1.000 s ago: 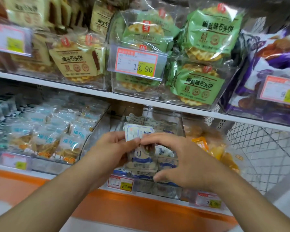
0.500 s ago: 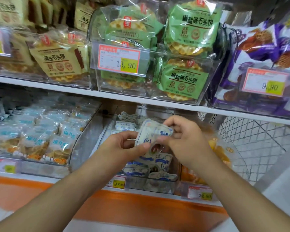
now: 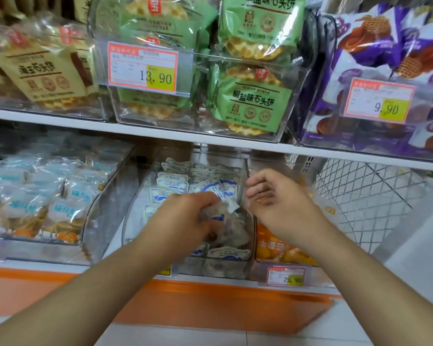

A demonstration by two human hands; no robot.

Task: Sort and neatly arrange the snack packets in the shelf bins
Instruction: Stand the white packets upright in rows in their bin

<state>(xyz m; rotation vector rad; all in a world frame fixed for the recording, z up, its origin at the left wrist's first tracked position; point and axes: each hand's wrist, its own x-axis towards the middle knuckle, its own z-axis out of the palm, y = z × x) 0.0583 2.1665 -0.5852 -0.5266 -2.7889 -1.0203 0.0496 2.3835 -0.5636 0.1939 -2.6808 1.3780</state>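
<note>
The left hand [image 3: 185, 216] holds a small blue-and-white snack packet [image 3: 220, 213] in curled fingers, low over the front of the clear middle bin [image 3: 133, 216], which sits under the 13.90 price tag [image 3: 143, 67] and already holds rows of the same packets [image 3: 175, 182]. The right hand [image 3: 275, 203] hovers just beside the bin's right wall, fingers loosely curled and holding nothing. Blur hides the exact pinch, so the packet may be held only by an edge; it could slip, land crooked on the front pile and disturb the upright rows behind.
</note>
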